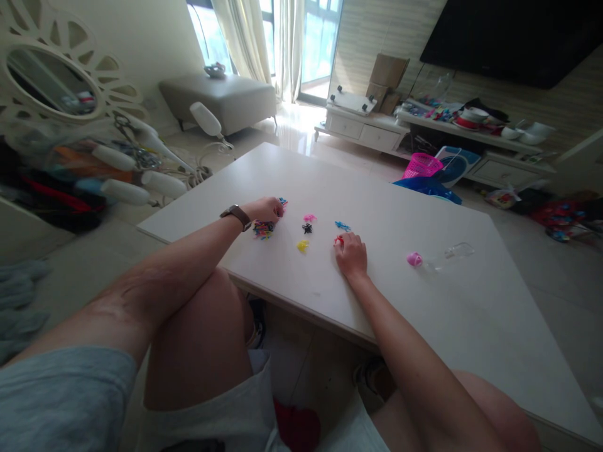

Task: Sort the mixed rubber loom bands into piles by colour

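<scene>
My left hand (268, 209) is bent over the far side of a mixed heap of small coloured pieces (262, 230) that look like elastic bands. Its fingers are pinched together, and what they hold is hidden. A few blue and pink pieces (282, 202) show just past the fingertips. My right hand (352, 253) rests on the table, thumb and fingers curled round a little cluster of red bands (338, 240). Between the hands lie separate clusters: pink bands (309, 218), black bands (307, 229) and yellow bands (302, 246). Blue bands (342, 226) lie beyond my right hand.
A clear bottle with a pink top (414, 259) lies on the white table (377, 201) at the right. My knees are against the near edge. Past the table stand a pink basket (423, 165), a low cabinet (367, 132) and, at left, a lamp with white shades (162, 184).
</scene>
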Action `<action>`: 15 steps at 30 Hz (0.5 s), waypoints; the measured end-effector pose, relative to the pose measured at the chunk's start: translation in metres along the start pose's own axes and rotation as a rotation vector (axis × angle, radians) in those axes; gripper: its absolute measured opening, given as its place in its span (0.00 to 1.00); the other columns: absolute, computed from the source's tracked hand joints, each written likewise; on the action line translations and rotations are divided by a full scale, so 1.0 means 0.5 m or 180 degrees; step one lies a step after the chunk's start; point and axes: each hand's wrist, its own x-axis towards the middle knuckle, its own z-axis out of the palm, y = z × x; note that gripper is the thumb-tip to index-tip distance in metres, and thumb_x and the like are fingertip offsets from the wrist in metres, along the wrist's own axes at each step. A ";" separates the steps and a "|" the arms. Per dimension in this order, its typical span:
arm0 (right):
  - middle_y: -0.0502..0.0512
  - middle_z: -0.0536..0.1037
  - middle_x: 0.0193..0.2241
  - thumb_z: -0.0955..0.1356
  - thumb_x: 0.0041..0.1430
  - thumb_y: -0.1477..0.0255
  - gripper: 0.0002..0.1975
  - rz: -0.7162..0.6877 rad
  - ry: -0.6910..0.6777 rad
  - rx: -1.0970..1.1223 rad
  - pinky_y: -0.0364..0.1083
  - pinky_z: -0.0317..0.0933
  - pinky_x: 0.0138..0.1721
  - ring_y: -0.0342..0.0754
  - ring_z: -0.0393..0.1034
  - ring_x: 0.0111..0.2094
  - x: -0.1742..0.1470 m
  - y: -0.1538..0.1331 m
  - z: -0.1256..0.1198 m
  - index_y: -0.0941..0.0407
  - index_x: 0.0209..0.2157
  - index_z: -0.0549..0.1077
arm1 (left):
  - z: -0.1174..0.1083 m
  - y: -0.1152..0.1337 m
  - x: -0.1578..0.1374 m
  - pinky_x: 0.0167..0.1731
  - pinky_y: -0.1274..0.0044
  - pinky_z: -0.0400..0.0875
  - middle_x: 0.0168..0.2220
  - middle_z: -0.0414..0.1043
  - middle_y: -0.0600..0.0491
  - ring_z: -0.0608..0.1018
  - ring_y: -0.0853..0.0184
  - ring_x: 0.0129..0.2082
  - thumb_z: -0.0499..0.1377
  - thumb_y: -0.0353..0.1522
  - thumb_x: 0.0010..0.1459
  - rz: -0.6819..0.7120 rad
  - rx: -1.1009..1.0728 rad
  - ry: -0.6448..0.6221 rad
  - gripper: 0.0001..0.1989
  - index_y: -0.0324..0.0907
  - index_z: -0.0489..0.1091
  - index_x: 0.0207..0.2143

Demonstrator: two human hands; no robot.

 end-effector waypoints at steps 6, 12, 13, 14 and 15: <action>0.59 0.77 0.43 0.61 0.66 0.71 0.10 -0.0008 0.0023 -0.0032 0.50 0.54 0.42 0.55 0.65 0.45 0.000 0.001 0.002 0.54 0.41 0.72 | -0.015 -0.017 0.000 0.24 0.82 0.66 0.33 0.79 0.53 0.76 0.67 0.30 0.64 0.31 0.39 -0.0006 -0.0395 0.0040 0.20 0.41 0.80 0.39; 0.59 0.77 0.43 0.60 0.66 0.71 0.10 -0.0026 0.0013 -0.0038 0.50 0.54 0.42 0.55 0.65 0.45 0.000 0.004 0.001 0.54 0.41 0.72 | -0.017 -0.021 -0.003 0.27 0.80 0.68 0.34 0.80 0.52 0.77 0.65 0.32 0.66 0.32 0.38 0.0070 -0.0540 0.0014 0.21 0.41 0.81 0.39; 0.59 0.76 0.43 0.60 0.66 0.71 0.10 -0.0029 0.0010 -0.0043 0.50 0.54 0.43 0.55 0.65 0.45 0.000 0.005 0.001 0.54 0.42 0.72 | -0.017 -0.021 -0.002 0.28 0.80 0.68 0.34 0.80 0.52 0.77 0.65 0.32 0.66 0.33 0.38 0.0069 -0.0544 0.0009 0.21 0.41 0.81 0.39; 0.60 0.76 0.43 0.60 0.66 0.71 0.10 -0.0031 0.0006 -0.0047 0.50 0.54 0.43 0.55 0.65 0.45 -0.001 0.005 0.001 0.54 0.42 0.72 | -0.017 -0.022 -0.002 0.28 0.80 0.68 0.33 0.80 0.52 0.77 0.65 0.32 0.66 0.33 0.38 0.0069 -0.0541 0.0007 0.20 0.41 0.81 0.39; 0.60 0.76 0.43 0.60 0.66 0.71 0.10 -0.0030 0.0001 -0.0051 0.50 0.54 0.43 0.55 0.65 0.45 -0.001 0.005 0.001 0.55 0.42 0.72 | -0.017 -0.023 -0.002 0.28 0.80 0.68 0.32 0.80 0.53 0.77 0.66 0.32 0.66 0.33 0.39 0.0078 -0.0536 0.0009 0.20 0.42 0.81 0.39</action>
